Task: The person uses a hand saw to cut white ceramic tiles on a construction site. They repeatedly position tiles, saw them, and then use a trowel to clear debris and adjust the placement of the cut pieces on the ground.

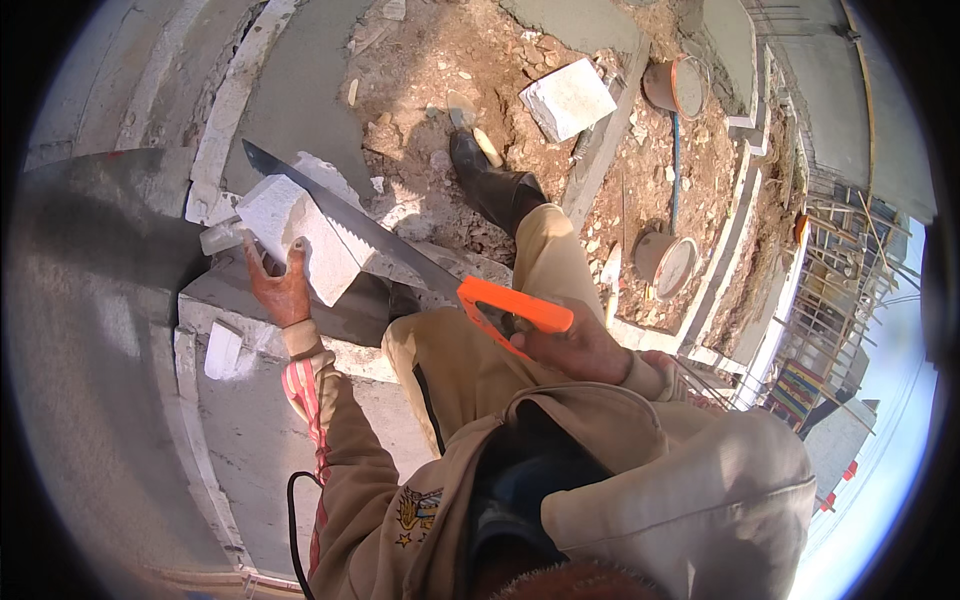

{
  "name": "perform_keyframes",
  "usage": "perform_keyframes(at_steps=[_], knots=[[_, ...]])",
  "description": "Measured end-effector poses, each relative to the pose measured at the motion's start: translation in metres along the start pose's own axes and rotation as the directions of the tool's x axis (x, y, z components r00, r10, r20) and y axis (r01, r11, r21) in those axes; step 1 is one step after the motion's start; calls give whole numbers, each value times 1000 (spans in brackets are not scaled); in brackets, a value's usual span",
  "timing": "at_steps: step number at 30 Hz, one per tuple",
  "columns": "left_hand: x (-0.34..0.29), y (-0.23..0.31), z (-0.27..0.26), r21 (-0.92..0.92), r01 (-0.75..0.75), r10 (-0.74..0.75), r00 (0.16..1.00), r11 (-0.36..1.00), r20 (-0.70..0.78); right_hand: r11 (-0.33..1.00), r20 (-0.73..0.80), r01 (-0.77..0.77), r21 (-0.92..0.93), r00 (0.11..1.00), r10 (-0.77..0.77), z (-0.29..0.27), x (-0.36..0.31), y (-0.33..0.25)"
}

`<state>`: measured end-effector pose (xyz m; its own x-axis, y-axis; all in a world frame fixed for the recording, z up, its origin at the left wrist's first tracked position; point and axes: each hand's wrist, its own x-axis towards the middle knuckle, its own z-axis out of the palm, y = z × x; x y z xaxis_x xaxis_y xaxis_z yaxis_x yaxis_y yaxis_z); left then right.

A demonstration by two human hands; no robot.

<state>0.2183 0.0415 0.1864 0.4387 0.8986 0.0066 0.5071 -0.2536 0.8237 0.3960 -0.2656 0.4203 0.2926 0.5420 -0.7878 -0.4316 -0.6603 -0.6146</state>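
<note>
My right hand [575, 345] is closed round the orange handle of a hand saw [518, 305]. The long toothed blade slants up and left, lying along a white lightweight building block [322, 262]. Whether the teeth have cut into the block cannot be made out. At the block's near left end, my left hand [280, 287] grips it with thumb and fingers spread around its edge. The block sits tilted by a low ledge, close to my bent leg.
Beyond my boot [490, 180] lies a trowel [465, 115] on rubble-strewn soil. Another white block [568, 100] stands farther right. Two buckets [665, 262] are on the right, near a second trowel [611, 275]. A white offcut [223, 350] lies left of my sleeve.
</note>
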Motion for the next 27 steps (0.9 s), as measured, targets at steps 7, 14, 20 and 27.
perform_keyframes(at_steps=[7,14,20,27], knots=[[43,122,140,-80,-490,492,829,868,266,969,-481,109,222,877,12,-55,-77,49],[66,185,254,-209,-599,581,536,773,613,679,-633,348,646,742,221,-63,-91,82],[73,184,312,-249,-707,598,298,662,744,776,-702,256,577,642,310,-95,-109,85],[123,163,375,-140,-707,544,385,693,745,585,-805,578,570,534,257,-146,-136,133]])
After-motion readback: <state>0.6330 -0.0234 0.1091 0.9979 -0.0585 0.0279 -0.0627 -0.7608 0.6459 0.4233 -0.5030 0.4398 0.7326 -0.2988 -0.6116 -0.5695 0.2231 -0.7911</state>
